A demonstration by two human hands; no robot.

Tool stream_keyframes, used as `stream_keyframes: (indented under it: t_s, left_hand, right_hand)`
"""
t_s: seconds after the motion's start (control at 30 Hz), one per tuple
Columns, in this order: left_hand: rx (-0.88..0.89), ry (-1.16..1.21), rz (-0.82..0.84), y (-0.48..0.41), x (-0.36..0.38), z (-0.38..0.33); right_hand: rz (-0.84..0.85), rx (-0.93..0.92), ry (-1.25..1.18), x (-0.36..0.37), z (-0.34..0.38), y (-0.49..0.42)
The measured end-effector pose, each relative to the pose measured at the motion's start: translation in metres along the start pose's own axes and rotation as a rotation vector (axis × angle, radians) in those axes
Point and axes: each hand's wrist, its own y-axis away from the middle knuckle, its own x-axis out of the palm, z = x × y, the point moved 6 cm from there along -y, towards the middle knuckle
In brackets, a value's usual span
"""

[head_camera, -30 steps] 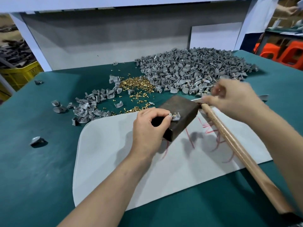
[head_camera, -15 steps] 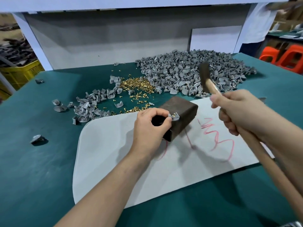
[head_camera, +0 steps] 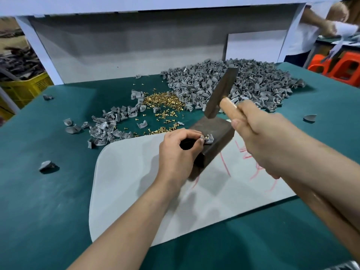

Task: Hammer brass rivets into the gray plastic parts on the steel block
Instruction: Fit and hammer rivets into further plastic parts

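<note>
Steel block (head_camera: pixel 216 131), dark, head view: stood at centre on a white mat (head_camera: pixel 136 182).
Gray part (head_camera: pixel 210 139): lay on the block's top at its 8 o'clock corner, with one brass rivet (head_camera: pixel 207 136) standing in it.
Left hand (head_camera: pixel 175 152): fingers curled, thumb and forefinger pinching the part from 9 o'clock.
Right hand (head_camera: pixel 261 137): at the block's 3 o'clock, fingers wrapped round the wooden handle of the hammer (head_camera: pixel 221 92). Hammer head tilted, over the block's 12 o'clock end, clear of the part.
Rivet heap (head_camera: pixel 163 100): 11 o'clock of the block.
Big pile (head_camera: pixel 249 84) of gray parts: 1 o'clock.
Small pile (head_camera: pixel 109 127): 9 o'clock.
Stray part (head_camera: pixel 45 165): alone, 8 o'clock, on the green table (head_camera: pixel 48 201).
Yellow crate (head_camera: pixel 25 88): off the table, 10 o'clock.
Orange stools (head_camera: pixel 342 67): 2 o'clock.
</note>
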Motion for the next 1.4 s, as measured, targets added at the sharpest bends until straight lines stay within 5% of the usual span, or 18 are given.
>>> stream_keyframes:
  t_s: [0.1,0.23,0.8,0.9,0.97,1.03,1.2,1.4]
  left_hand:
    - [0.047,-0.024,0.005,0.0,0.0,-0.002]
    - [0.045,-0.035,0.003,0.0,0.001,-0.002]
    - [0.045,-0.042,0.0,0.003,0.0,-0.004]
    - [0.042,-0.016,-0.003,0.001,0.0,-0.005]
    - [0.036,-0.044,-0.01,0.001,0.0,-0.005]
    - [0.033,-0.021,-0.006,0.002,0.001,-0.004]
    - [-0.018,0.016,-0.007,0.001,-0.001,0.001]
    - [-0.077,0.069,0.0,0.001,-0.002,0.003]
  right_hand:
    - [0.136,-0.036,0.075,0.018,-0.001,0.003]
    - [0.017,-0.008,0.072,0.0,-0.005,0.0]
    - [0.085,0.027,0.045,0.002,-0.01,0.014]
    - [-0.032,-0.025,0.022,-0.005,-0.004,0.014]
    - [0.085,-0.019,0.084,0.003,-0.002,0.011]
    - [0.095,0.06,-0.054,0.005,-0.014,0.007]
    - [0.018,0.417,-0.903,-0.004,-0.051,-0.008]
    - [0.12,0.654,-1.004,0.035,-0.085,-0.021]
